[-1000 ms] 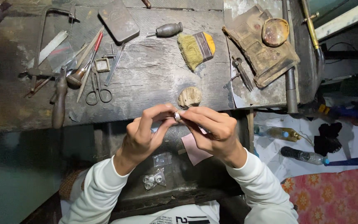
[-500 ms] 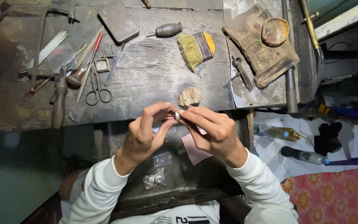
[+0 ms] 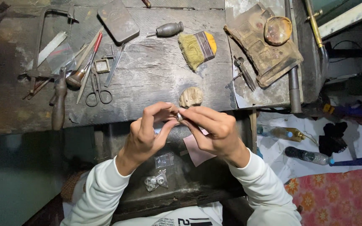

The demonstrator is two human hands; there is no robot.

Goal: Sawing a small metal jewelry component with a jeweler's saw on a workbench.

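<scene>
- The left hand [image 3: 145, 136] and the right hand [image 3: 214, 129] meet fingertip to fingertip just in front of the worn dark wooden counter [image 3: 156, 75].
- Both hands' fingers are pinched closed on a small silvery metal piece [image 3: 179, 116], held up between them above the dark tray [image 3: 189, 184] in the person's lap.
- A small ribbed, shell-shaped wooden block [image 3: 190, 96] sits on the counter edge just beyond the fingers.
- Small clear plastic bags [image 3: 156, 181] and a pink paper slip [image 3: 197, 152] lie in the tray beneath the hands.
- Scissors [image 3: 98, 88] and a yellow-bristled brush [image 3: 197, 48] rest further back.
</scene>
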